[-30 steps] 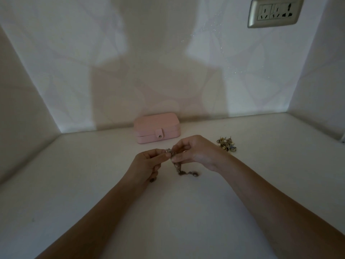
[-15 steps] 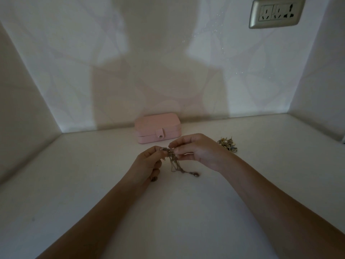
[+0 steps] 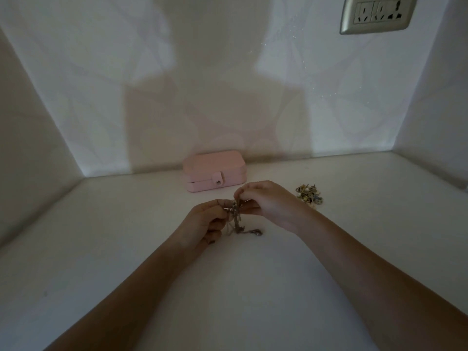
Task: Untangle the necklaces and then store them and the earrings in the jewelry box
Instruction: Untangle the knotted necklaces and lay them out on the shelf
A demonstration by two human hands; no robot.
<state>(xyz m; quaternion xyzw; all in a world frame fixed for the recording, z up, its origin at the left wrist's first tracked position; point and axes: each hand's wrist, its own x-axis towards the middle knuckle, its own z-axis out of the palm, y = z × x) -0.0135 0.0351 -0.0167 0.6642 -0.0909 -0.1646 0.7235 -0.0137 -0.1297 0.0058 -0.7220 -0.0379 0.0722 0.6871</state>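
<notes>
Behind the necklaces (image 3: 237, 220) stands the jewelry box (image 3: 214, 168) (clasped); earrings (image 3: 309, 196) lie rightward.

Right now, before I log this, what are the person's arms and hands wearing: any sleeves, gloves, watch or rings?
The left forearm and right forearm are bare to the picture's bottom edge: no sleeves, watch or bracelet. The left hand and right hand are gloveless. One left nail looks dark, perhaps polish. Too dim to rule out a thin ring.
</notes>
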